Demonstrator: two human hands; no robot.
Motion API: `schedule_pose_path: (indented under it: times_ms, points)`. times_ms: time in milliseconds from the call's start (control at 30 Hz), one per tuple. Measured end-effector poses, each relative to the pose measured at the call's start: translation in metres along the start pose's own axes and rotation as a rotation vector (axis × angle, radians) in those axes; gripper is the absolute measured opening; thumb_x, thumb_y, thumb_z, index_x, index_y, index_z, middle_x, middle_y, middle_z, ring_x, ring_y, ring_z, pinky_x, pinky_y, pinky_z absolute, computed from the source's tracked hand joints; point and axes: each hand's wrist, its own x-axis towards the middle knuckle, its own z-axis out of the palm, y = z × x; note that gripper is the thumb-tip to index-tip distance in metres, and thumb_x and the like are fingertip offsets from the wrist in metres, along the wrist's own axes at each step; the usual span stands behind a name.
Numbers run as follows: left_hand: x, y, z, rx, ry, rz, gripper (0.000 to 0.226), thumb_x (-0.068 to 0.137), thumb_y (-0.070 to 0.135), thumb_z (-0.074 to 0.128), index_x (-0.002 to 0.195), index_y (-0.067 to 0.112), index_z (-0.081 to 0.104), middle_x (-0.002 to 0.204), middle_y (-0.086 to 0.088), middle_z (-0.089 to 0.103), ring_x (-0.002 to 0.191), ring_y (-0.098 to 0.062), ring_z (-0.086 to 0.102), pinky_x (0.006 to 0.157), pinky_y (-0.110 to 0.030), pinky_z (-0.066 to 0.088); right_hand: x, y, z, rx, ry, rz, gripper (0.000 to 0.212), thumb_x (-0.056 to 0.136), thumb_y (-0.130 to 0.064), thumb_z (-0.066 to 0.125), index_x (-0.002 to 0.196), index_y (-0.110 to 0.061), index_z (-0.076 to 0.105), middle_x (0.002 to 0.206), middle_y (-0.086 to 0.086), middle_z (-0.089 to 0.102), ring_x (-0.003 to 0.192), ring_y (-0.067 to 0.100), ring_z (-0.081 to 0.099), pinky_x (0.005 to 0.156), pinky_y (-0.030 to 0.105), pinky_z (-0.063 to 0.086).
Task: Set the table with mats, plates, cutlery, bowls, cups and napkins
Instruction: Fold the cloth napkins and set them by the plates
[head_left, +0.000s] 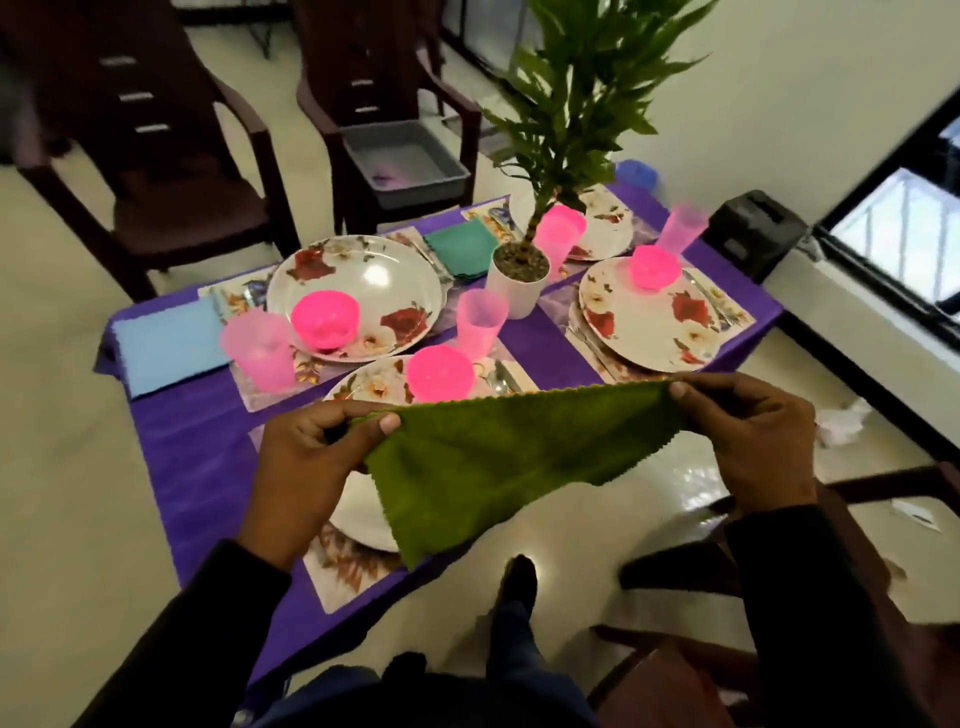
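Left hand (311, 441) pinching one corner of green napkin (498, 457) between thumb and curled fingers; right hand (748, 431) pinching the opposite corner the same way. Napkin stretched taut between both, held in the air above the near edge of the counter (208, 441), lower part hanging to a point and hiding much of the near plate (363, 514). Pink bowl (440, 373) sitting on that plate's far side, spoon (501, 376) just right of it, pink cup (480, 325) beyond.

Left setting: floral plate (374, 275) with bowl (325, 318) on it, cup (258, 351) touching its near-left rim, blue napkin (166, 348) lying flat at far left. Right setting: plate (644, 322) carrying bowl (654, 266), cutlery on both sides, cup (680, 228) behind. Far setting partly hidden behind potted plant (519, 275) at centre; cup (558, 231) there, teal napkin (460, 247) folded to its left.

Purple cloth over the counter, patterned mats (343, 566) under plates. Grey tub (410, 156) resting on a dark chair (363, 78) beyond.
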Motion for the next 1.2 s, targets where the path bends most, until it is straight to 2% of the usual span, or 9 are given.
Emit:
schedule_pose_path:
  times_ms: [133,267,367,533,633,733,900,1033,1200]
  points:
    - [0.017,0.007,0.019,0.038,0.060,0.006,0.027,0.084,0.020,0.071,0.084,0.046,0.079,0.080,0.010,0.077,0.068,-0.001,0.066,0.057,-0.019,0.054,0.051,0.018,0.003,0.075,-0.115,0.000,0.012,0.078,-0.011,0.081,0.090,-0.014,0.077,0.077,-0.003,0.075,0.071,0.019,0.071,0.071,0.037,0.061]
    - [0.027,0.008,0.048,0.049,0.266,-0.040,0.014,0.080,0.007,0.077,0.082,0.021,0.080,0.071,0.004,0.076,0.060,-0.004,0.065,0.054,-0.018,0.053,0.097,0.036,-0.005,0.108,-0.300,0.002,0.013,0.081,-0.005,0.077,0.093,-0.009,0.077,0.076,-0.007,0.076,0.066,0.009,0.070,0.063,0.016,0.056]
    - [0.029,0.011,0.072,0.059,0.384,-0.071,0.008,0.078,0.002,0.078,0.084,0.002,0.073,0.066,0.000,0.074,0.054,-0.006,0.064,0.053,-0.018,0.053,0.130,0.049,-0.014,0.107,-0.418,-0.014,0.015,0.082,-0.007,0.075,0.092,-0.018,0.076,0.079,-0.005,0.076,0.068,0.013,0.071,0.066,0.021,0.059]
    - [0.026,0.015,0.093,0.128,0.473,-0.079,0.007,0.083,0.006,0.075,0.087,0.012,0.075,0.070,0.005,0.075,0.060,-0.007,0.064,0.058,-0.020,0.057,0.174,0.065,-0.021,0.179,-0.588,-0.033,0.015,0.075,-0.017,0.077,0.089,-0.015,0.080,0.075,0.012,0.075,0.066,0.033,0.067,0.069,0.040,0.060]
    - [0.019,0.022,0.099,0.206,0.462,-0.056,0.012,0.086,0.005,0.071,0.097,0.006,0.075,0.079,0.001,0.076,0.063,-0.006,0.067,0.060,-0.022,0.059,0.193,0.066,-0.020,0.257,-0.654,0.008,0.014,0.072,-0.014,0.077,0.085,-0.009,0.078,0.071,0.020,0.071,0.062,0.029,0.062,0.062,0.036,0.056]
    - [0.017,0.028,0.104,0.199,0.459,-0.080,0.019,0.082,0.016,0.072,0.097,0.003,0.075,0.081,-0.005,0.076,0.065,-0.013,0.069,0.061,-0.025,0.061,0.207,0.067,-0.017,0.334,-0.716,0.047,0.009,0.070,-0.015,0.078,0.079,-0.014,0.079,0.070,0.012,0.072,0.064,0.024,0.065,0.066,0.036,0.058]
    - [0.031,0.029,0.117,0.130,0.518,-0.148,0.007,0.082,0.015,0.074,0.086,0.009,0.073,0.068,0.000,0.073,0.061,-0.014,0.065,0.058,-0.023,0.058,0.226,0.070,-0.008,0.470,-0.752,0.184,0.017,0.062,-0.025,0.079,0.077,-0.016,0.078,0.078,0.007,0.075,0.072,0.021,0.070,0.068,0.032,0.060]
    - [0.044,0.032,0.131,0.115,0.518,-0.119,0.021,0.075,0.029,0.077,0.087,0.012,0.075,0.078,-0.019,0.072,0.066,-0.026,0.065,0.061,-0.027,0.058,0.236,0.069,-0.011,0.420,-0.745,0.133,0.016,0.063,-0.027,0.079,0.077,-0.018,0.078,0.079,0.006,0.075,0.073,0.021,0.069,0.067,0.030,0.060]
    - [0.047,0.045,0.144,0.069,0.425,-0.035,0.019,0.073,0.037,0.083,0.081,0.020,0.078,0.076,-0.025,0.068,0.060,-0.020,0.062,0.058,-0.026,0.056,0.246,0.071,-0.030,0.408,-0.720,0.050,0.030,0.059,-0.042,0.088,0.078,-0.022,0.078,0.078,0.002,0.074,0.075,0.030,0.063,0.069,0.033,0.059]
